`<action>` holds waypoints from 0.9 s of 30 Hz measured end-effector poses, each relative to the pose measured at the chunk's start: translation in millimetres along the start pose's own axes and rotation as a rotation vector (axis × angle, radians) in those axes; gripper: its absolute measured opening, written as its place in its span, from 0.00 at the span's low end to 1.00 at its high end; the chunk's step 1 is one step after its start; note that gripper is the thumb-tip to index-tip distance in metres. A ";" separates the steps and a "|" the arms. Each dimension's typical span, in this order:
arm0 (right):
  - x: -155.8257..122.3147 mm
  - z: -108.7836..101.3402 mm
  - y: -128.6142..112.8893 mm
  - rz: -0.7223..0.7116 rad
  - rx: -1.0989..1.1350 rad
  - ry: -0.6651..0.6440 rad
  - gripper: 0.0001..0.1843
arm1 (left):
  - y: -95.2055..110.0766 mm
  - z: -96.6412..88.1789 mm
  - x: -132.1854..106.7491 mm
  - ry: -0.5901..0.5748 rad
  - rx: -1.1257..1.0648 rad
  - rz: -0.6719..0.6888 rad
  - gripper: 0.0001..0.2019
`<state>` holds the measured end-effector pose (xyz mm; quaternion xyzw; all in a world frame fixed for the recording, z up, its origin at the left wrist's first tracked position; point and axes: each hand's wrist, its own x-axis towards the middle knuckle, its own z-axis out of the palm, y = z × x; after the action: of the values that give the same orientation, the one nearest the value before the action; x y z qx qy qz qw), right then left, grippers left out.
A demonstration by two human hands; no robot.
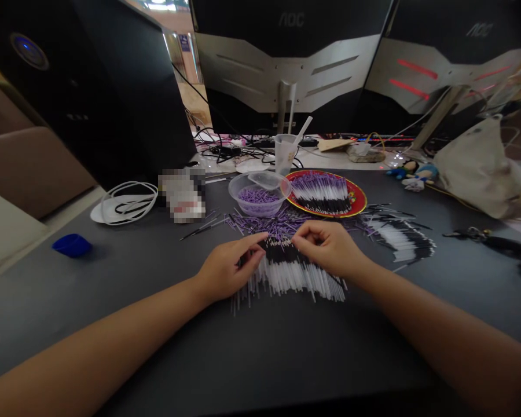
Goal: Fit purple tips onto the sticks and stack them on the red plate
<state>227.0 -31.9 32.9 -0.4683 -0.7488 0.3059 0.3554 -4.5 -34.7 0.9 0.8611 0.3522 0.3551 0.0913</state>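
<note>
A fan of thin white sticks with black tips (293,272) lies on the dark desk between my hands. My left hand (229,267) rests on the fan's left edge, fingers curled and pinching at the black tips. My right hand (330,246) sits on the right side, thumb and fingers pinched on the tips too. Just behind the fan lies a loose scatter of small purple caps (273,223). What exactly each pinch holds is too small to make out.
Behind stand a clear bowl of purple caps (258,196), a red plate of purple-capped sticks (325,194), a plastic cup (285,152) and two monitors. Another stick pile (402,237) lies right, scissors (488,238) farther right. A white mask (124,202) and blue cap (72,245) lie left.
</note>
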 end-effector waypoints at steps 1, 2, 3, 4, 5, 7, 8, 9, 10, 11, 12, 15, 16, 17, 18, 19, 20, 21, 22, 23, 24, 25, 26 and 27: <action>5.0 -4.6 4.1 0.020 -0.010 0.025 0.10 | -2.1 -0.2 -0.1 -0.001 0.001 -0.029 0.18; 10.9 -9.5 9.0 0.029 -0.025 0.061 0.11 | -4.0 -0.4 -0.1 -0.003 0.013 -0.049 0.17; 17.7 -14.8 14.6 0.029 -0.044 0.108 0.11 | -5.6 -0.6 -0.1 -0.001 0.035 -0.054 0.15; 25.4 -20.5 21.1 0.030 -0.076 0.159 0.12 | -6.9 -0.8 0.1 -0.007 0.066 -0.048 0.14; 34.1 -26.8 28.2 0.028 -0.127 0.214 0.12 | -8.1 -1.2 0.5 -0.022 0.106 -0.041 0.12; 53.5 -40.6 43.7 0.023 -0.254 0.340 0.13 | -10.0 -2.4 2.5 -0.083 0.203 -0.055 0.11; 63.8 -47.9 51.9 0.027 -0.339 0.412 0.13 | -11.0 -3.3 3.9 -0.124 0.254 -0.082 0.12; 74.0 -54.8 60.0 0.037 -0.433 0.477 0.12 | -12.1 -4.3 5.6 -0.164 0.303 -0.120 0.14; 83.9 -61.1 67.9 0.034 -0.512 0.502 0.12 | -13.2 -5.2 7.4 -0.194 0.344 -0.163 0.15; 93.2 -66.5 75.3 0.029 -0.578 0.526 0.12 | -14.4 -6.0 9.1 -0.216 0.371 -0.206 0.17; 101.6 -70.5 82.2 0.037 -0.635 0.531 0.13 | -15.6 -6.6 10.7 -0.238 0.381 -0.247 0.17; 120.3 -74.6 97.9 0.103 -0.752 0.509 0.14 | -17.8 -6.5 14.0 -0.290 0.365 -0.344 0.18; 124.2 -73.9 101.4 0.129 -0.777 0.501 0.15 | -17.9 -6.1 14.6 -0.305 0.359 -0.365 0.18; 126.9 -72.9 104.0 0.152 -0.796 0.496 0.16 | -17.6 -5.7 14.9 -0.319 0.357 -0.378 0.19; 128.6 -71.8 105.8 0.171 -0.809 0.495 0.16 | -17.0 -5.3 15.2 -0.331 0.358 -0.384 0.19; 129.3 -71.1 106.9 0.185 -0.815 0.498 0.17 | -16.4 -4.9 15.3 -0.345 0.362 -0.387 0.18; 129.0 -70.8 107.4 0.191 -0.816 0.503 0.18 | -15.7 -4.7 15.4 -0.359 0.367 -0.389 0.18; 127.9 -71.2 107.3 0.190 -0.813 0.510 0.18 | -15.2 -4.6 15.5 -0.372 0.373 -0.389 0.18; 126.1 -71.9 106.8 0.184 -0.805 0.513 0.18 | -15.0 -4.4 15.6 -0.384 0.379 -0.387 0.18; 123.5 -72.9 105.7 0.175 -0.795 0.514 0.18 | -14.9 -4.3 15.6 -0.396 0.384 -0.384 0.18; 120.3 -73.9 104.2 0.165 -0.781 0.515 0.17 | -15.1 -4.1 15.5 -0.404 0.388 -0.380 0.18; 116.4 -74.5 102.0 0.154 -0.765 0.516 0.17 | -15.4 -3.9 15.4 -0.407 0.392 -0.374 0.18; 111.8 -74.6 99.1 0.144 -0.744 0.517 0.16 | -15.8 -3.7 15.2 -0.407 0.395 -0.364 0.18; 106.4 -73.8 95.4 0.135 -0.716 0.517 0.15 | -16.2 -3.5 15.0 -0.406 0.396 -0.356 0.17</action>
<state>300.8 110.8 24.9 -0.6709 -0.6618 -0.0770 0.3256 -8.1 -13.0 5.1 0.8402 0.5340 0.0793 0.0510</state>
